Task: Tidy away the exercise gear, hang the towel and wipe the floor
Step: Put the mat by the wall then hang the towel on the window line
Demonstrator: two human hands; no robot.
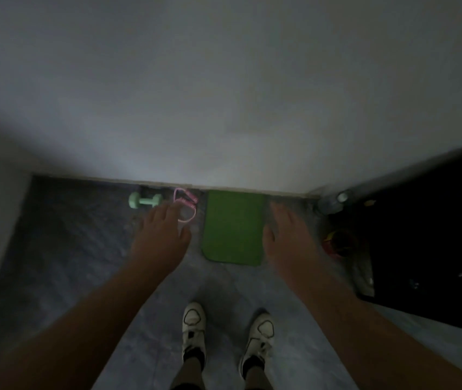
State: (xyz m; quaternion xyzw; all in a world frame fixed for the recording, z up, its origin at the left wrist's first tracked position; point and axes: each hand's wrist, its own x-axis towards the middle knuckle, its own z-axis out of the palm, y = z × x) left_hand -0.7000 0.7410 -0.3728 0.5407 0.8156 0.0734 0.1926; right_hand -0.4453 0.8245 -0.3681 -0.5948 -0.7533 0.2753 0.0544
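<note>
green mat (234,228) lengthwise toward the wall (224,94)

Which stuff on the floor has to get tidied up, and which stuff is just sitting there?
For the job:
green exercise mat
mint green dumbbell
pink jump rope

Just lying about:
clear plastic bottle by the wall
red and yellow thing, too dark to tell what it is
</note>
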